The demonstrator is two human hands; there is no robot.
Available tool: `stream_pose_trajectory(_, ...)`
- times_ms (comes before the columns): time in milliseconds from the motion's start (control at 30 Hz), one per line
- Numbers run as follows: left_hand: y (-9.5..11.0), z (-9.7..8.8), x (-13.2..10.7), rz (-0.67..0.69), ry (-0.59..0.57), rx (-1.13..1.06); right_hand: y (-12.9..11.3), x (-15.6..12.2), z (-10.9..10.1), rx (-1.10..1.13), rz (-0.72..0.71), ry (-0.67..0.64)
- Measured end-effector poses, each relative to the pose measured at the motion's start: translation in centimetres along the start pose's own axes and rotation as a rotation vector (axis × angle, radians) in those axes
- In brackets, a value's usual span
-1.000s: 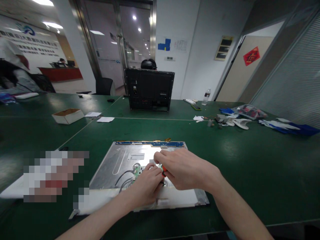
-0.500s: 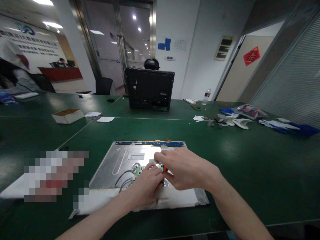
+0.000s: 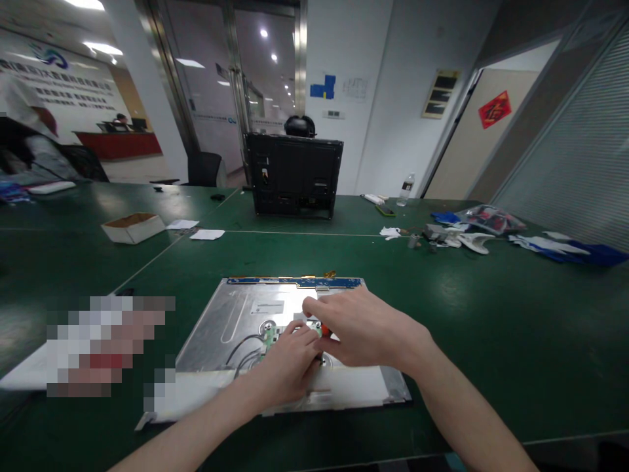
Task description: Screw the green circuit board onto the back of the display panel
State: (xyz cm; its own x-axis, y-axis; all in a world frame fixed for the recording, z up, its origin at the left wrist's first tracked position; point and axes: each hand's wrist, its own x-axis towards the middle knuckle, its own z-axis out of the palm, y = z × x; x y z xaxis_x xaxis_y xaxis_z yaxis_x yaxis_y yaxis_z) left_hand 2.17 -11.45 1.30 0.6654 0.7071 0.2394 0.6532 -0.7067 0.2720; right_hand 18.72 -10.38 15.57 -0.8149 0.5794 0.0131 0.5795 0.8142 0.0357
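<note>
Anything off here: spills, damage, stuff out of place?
No spill or clear damage shows. Oddest: a pixelated patch by the left edge of the metal panel, hiding detail. Loose white and blue items at right look untidy. Left hand partly covers the green board.

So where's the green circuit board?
In the head view, a little left of centre: the green circuit board is on the silver panel, below the white label, partly hidden by the left hand.
</note>
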Motion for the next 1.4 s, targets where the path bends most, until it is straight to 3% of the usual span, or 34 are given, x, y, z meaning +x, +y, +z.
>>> stream_pose_trajectory(200,-0.32,0.39,-0.11,0.023,0.022,-0.004,-0.31,-0.26,-0.23,0.013,-0.076,-0.034)
stream_pose_trajectory(467,0.14,-0.38,0.09,0.007,-0.007,-0.003,-0.12,0.15,-0.10,-0.020,0.028,-0.003)
stream_pose_trajectory(867,-0.33,0.35,0.00,0.031,0.018,0.038,-0.42,-0.11,-0.18,-0.006,-0.043,-0.047)
stream_pose_trajectory(1133,-0.01,-0.11,0.13,0.019,-0.004,0.023,-0.20,0.17,-0.08,-0.002,0.053,-0.017)
stream_pose_trajectory(1400,-0.13,0.33,0.07,0.020,0.013,0.061,-0.16,-0.12,-0.08,0.015,-0.034,-0.013)
